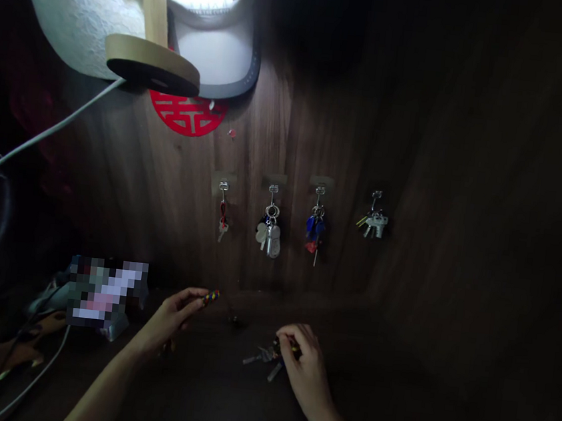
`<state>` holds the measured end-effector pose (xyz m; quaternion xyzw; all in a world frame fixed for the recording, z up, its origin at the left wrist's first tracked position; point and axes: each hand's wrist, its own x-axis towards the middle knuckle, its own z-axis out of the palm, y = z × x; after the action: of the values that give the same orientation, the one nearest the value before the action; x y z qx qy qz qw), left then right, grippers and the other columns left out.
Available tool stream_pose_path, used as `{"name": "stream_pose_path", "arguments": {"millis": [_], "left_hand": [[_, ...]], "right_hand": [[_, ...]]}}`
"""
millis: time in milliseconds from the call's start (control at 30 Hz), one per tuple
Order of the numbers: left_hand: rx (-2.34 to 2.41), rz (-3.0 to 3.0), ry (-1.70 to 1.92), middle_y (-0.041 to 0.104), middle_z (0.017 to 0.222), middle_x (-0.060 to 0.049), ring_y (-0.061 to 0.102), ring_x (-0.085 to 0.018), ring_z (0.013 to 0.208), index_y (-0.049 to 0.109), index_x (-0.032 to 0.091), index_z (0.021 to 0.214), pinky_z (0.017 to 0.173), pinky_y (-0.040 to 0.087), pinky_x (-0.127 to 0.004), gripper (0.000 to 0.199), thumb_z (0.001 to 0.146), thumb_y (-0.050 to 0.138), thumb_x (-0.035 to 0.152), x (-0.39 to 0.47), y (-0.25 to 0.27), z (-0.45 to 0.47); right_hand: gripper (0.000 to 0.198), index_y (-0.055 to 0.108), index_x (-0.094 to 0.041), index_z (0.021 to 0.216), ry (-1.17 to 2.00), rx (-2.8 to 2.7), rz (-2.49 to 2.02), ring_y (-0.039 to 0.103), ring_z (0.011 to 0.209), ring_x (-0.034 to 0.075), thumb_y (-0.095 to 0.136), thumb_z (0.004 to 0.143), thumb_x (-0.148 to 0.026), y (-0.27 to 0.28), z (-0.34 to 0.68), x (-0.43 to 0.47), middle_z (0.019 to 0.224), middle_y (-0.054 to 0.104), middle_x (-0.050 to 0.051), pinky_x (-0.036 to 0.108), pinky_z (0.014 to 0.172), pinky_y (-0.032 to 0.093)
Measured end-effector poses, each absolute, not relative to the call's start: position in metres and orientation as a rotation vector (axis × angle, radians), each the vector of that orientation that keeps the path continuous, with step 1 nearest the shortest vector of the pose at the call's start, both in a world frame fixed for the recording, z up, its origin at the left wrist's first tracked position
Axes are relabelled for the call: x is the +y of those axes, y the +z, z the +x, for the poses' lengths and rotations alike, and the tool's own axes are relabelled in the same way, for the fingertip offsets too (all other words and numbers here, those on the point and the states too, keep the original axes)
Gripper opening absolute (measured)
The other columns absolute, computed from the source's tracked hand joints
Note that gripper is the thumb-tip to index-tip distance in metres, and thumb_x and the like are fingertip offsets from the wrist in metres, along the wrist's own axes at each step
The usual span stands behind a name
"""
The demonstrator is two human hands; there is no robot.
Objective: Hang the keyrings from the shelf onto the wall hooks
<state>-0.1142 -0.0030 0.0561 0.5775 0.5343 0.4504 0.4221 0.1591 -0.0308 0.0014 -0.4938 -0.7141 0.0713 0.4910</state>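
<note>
My left hand pinches a short multicoloured braided strap between thumb and fingers, above the dark wooden surface. Further right, my right hand is closed around the top of a bunch of keys, whose blades stick out to the left. A bit of yellow and dark material shows between its fingers. A small dark object sits between the two hands, too dim to name. Under my left hand is a yellowish thing, mostly hidden.
Several key sets hang from wall hooks: one with a red cord, one with a silver fob, blue-headed keys and keys with a pale tag. A lamp base, red paper-cut and white cable are upper left.
</note>
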Motion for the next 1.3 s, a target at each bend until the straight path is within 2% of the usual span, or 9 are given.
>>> {"name": "stream_pose_path", "arguments": {"millis": [167, 300, 400, 500, 633, 800, 933, 1067, 1300], "left_hand": [[1.538, 1.586, 0.940, 0.069, 0.082, -0.002, 0.058, -0.014, 0.063, 0.068, 0.019, 0.096, 0.049, 0.042, -0.020, 0.043, 0.064, 0.063, 0.047, -0.007, 0.033, -0.128], [1.701, 1.623, 0.907, 0.070, 0.074, 0.002, 0.062, -0.016, 0.065, 0.069, 0.023, 0.091, 0.052, 0.045, -0.021, 0.032, 0.065, 0.060, 0.041, -0.020, 0.026, -0.137], [1.762, 1.710, 0.860, 0.072, 0.080, 0.002, 0.066, -0.019, 0.076, 0.069, 0.026, 0.089, 0.066, 0.049, -0.024, 0.026, 0.066, 0.059, 0.033, -0.031, 0.028, -0.141], [1.861, 1.822, 0.850, 0.071, 0.100, -0.002, 0.064, -0.021, 0.096, 0.068, 0.024, 0.094, 0.084, 0.047, -0.028, 0.031, 0.065, 0.057, 0.021, -0.039, 0.028, -0.146], [2.096, 1.938, 0.838, 0.068, 0.106, -0.007, 0.060, -0.023, 0.104, 0.066, 0.019, 0.097, 0.093, 0.044, -0.034, 0.034, 0.068, 0.049, 0.013, -0.048, 0.021, -0.146], [2.003, 2.032, 0.960, 0.067, 0.106, -0.006, 0.059, -0.023, 0.104, 0.065, 0.024, 0.099, 0.094, 0.044, -0.038, 0.029, 0.082, 0.042, 0.021, -0.062, 0.015, -0.101], [1.625, 2.196, 0.836, 0.066, 0.111, -0.004, 0.057, -0.021, 0.106, 0.066, 0.026, 0.101, 0.096, 0.043, -0.035, 0.026, 0.084, 0.047, 0.022, -0.068, 0.015, -0.039], [1.465, 2.305, 0.750, 0.062, 0.118, -0.004, 0.053, -0.021, 0.110, 0.061, 0.028, 0.112, 0.096, 0.041, -0.037, 0.030, 0.084, 0.052, 0.022, -0.061, 0.010, 0.001], [1.496, 2.372, 0.731, 0.066, 0.091, -0.003, 0.058, -0.020, 0.093, 0.064, 0.022, 0.083, 0.081, 0.045, -0.029, 0.015, 0.084, 0.051, 0.014, -0.045, 0.004, 0.001]], "right_hand": [[0.020, 0.058, -0.024, 0.073, 0.234, -1.831, -1.188, 0.059, 0.077, 0.018, 0.045, 0.087, -0.026, 0.022, 0.189, -0.021, 0.074, 0.065, 0.000, 0.031, 0.074, 0.041], [0.022, 0.059, -0.023, 0.070, 0.258, -1.865, -1.178, 0.060, 0.076, 0.019, 0.045, 0.086, -0.029, 0.016, 0.219, -0.003, 0.074, 0.065, 0.001, 0.030, 0.071, 0.044], [0.023, 0.059, -0.023, 0.069, 0.287, -1.852, -1.175, 0.060, 0.074, 0.019, 0.045, 0.085, -0.032, -0.003, 0.235, 0.008, 0.072, 0.064, 0.002, 0.030, 0.069, 0.046], [0.020, 0.062, -0.023, 0.077, 0.333, -1.837, -1.161, 0.062, 0.079, 0.020, 0.046, 0.084, -0.032, -0.019, 0.242, 0.012, 0.079, 0.066, 0.003, 0.033, 0.073, 0.048], [0.020, 0.063, -0.024, 0.097, 0.359, -1.938, -1.087, 0.061, 0.092, 0.020, 0.047, 0.085, -0.029, -0.018, 0.241, -0.001, 0.095, 0.067, 0.005, 0.035, 0.082, 0.047], [0.037, 0.056, -0.033, 0.116, 0.309, -2.203, -0.981, 0.056, 0.102, 0.021, 0.057, 0.080, -0.023, -0.006, 0.233, -0.019, 0.110, 0.062, 0.003, 0.037, 0.087, 0.043], [0.022, 0.062, -0.028, 0.091, 0.282, -2.233, -1.015, 0.059, 0.091, 0.019, 0.055, 0.077, -0.012, -0.012, 0.229, -0.017, 0.096, 0.064, 0.002, 0.034, 0.079, 0.044], [0.009, 0.055, -0.025, 0.078, 0.241, -2.119, -1.066, 0.060, 0.080, 0.018, 0.054, 0.079, -0.016, -0.018, 0.230, -0.012, 0.082, 0.063, -0.001, 0.030, 0.072, 0.044], [0.012, 0.054, -0.024, 0.079, 0.279, -1.804, -1.253, 0.062, 0.072, 0.019, 0.048, 0.084, -0.033, -0.026, 0.239, 0.004, 0.076, 0.065, 0.002, 0.028, 0.065, 0.046]]}}
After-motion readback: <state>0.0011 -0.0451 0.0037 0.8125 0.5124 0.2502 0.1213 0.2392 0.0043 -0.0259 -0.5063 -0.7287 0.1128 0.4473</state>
